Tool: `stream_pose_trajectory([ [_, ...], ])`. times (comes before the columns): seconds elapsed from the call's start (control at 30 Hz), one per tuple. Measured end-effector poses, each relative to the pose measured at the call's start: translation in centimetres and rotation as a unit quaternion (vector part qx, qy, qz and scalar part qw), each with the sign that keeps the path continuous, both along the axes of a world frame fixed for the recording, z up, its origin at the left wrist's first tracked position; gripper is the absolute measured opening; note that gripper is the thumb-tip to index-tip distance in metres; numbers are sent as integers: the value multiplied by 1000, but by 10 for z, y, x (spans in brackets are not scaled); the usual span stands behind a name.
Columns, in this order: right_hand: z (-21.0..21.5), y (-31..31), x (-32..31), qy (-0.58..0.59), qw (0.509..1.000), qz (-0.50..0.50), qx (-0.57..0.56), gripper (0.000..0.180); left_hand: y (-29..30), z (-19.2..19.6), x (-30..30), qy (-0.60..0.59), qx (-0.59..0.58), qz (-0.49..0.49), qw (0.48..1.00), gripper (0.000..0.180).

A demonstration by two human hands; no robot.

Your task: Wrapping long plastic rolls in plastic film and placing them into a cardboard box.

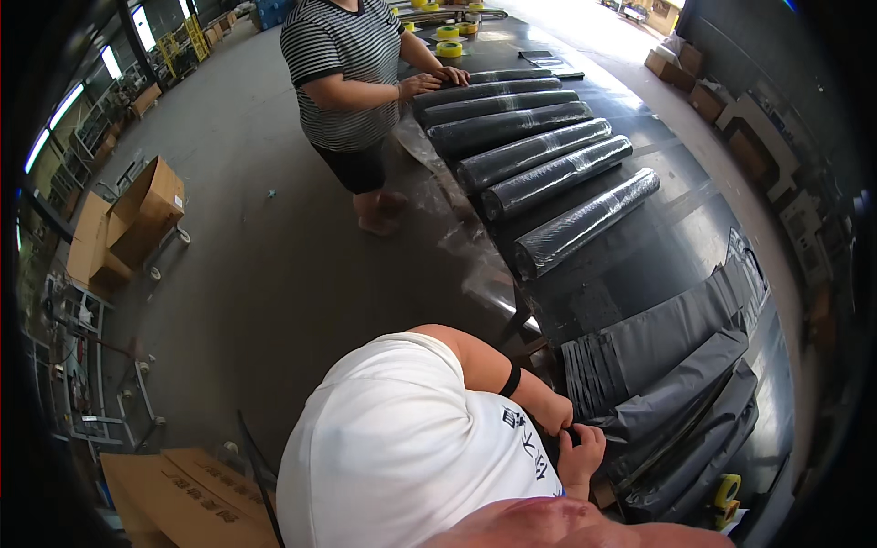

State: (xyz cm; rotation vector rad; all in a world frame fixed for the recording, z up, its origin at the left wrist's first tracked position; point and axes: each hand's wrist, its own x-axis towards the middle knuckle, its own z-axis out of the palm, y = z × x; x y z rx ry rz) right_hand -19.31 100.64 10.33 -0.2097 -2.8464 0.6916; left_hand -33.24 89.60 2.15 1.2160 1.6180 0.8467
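Note:
My left hand (553,413) and my right hand (582,452) are close together at the near-left edge of a long dark table. Both have their fingers closed on the end of a folded black plastic sheet (676,393); a small dark bit of it shows between them. Creased folds of this sheet run away to the right. Just beyond my left hand, a flat stack of black plastic sheets (639,352) lies with its layered ends toward me. My palms and some fingertips are hidden.
Several film-wrapped black rolls (589,224) lie side by side along the table (566,297). A person in a striped shirt (345,78) rests both hands on the far roll. Yellow tape rolls (448,48) stand at the back; a yellow tape dispenser (727,490) sits near right. Cardboard boxes (146,215) stand left.

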Motion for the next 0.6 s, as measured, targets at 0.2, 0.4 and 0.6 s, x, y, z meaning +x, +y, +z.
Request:
stream_pose_trajectory([
  [0.2,-3,-8,1,-91,996,-12,1,21,-6,6,0,22,-39,-35,998,17],
  [0.4,-5,-16,7,-26,1000,7,14,19,6,-12,1,90,13,-64,994,16],
  [0.6,-1,-26,24,124,987,-18,-96,20,-12,17,-18,111,1,-86,990,21],
])
